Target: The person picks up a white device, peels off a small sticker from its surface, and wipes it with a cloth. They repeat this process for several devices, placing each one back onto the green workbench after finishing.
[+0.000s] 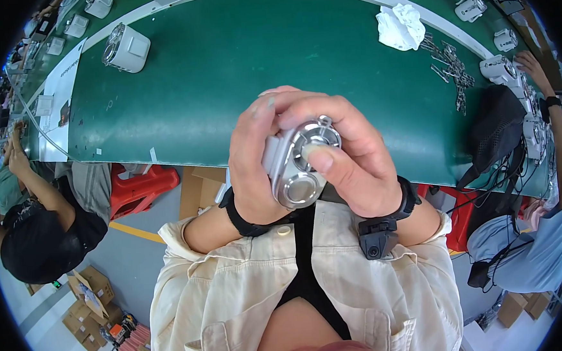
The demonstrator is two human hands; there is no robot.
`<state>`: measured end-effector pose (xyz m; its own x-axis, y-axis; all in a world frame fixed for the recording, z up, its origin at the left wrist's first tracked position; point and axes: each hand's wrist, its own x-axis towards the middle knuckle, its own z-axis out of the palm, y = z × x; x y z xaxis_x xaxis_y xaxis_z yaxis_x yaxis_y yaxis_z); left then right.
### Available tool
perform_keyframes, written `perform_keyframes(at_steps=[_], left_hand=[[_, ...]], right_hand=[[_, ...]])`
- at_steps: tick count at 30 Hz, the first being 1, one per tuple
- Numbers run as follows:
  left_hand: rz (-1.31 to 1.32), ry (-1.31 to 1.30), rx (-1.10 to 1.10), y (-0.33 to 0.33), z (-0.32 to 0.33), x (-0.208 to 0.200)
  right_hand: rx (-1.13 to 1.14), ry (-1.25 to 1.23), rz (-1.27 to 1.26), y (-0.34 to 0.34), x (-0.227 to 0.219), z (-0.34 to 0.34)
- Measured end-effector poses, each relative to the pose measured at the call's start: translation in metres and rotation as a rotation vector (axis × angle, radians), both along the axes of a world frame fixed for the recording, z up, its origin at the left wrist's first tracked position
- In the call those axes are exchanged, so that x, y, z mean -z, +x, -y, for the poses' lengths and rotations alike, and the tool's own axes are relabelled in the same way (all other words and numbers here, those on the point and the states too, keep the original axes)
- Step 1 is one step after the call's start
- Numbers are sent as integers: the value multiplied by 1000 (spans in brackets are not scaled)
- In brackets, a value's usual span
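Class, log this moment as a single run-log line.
left hand: grips grey metal part | right hand: thumb on its ring | behind: green conveyor belt

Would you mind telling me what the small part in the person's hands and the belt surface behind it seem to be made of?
The part looks like cast metal: silvery-grey, with shiny round faces catching the light. The belt seems to be rubber or plastic sheet: dark green, smooth, with a dull sheen.

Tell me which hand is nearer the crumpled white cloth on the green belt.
Right. The right hand is below-left of the crumpled white cloth; the left hand is farther left.
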<state>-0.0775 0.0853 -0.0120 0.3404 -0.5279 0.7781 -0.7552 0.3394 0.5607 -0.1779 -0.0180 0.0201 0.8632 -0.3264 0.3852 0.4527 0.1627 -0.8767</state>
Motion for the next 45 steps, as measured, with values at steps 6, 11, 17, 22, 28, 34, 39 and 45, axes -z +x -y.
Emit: perform_keyframes(at_steps=[6,11,17,22,28,34,39,45], left_hand=[[-10,141,0,3,-5,-6],[-41,128,5,3,-2,-3],[-71,269,3,6,0,-4],[-170,191,45,13,8,-14],[-290,74,79,32,0,-17],[-343,26,22,47,-3,-7],[-346,56,-56,57,-9,-3],[-357,70,-49,58,-6,-4]], right_hand=[[-142,282,-119,0,-13,8],[-30,103,-136,2,-10,6],[36,241,-224,6,-12,3],[-37,289,-304,18,-31,40],[491,35,-332,61,-50,213],[782,-397,-645,89,6,352],[1135,-1184,-781,127,-3,349],[849,-1485,-1227,159,-48,271]])
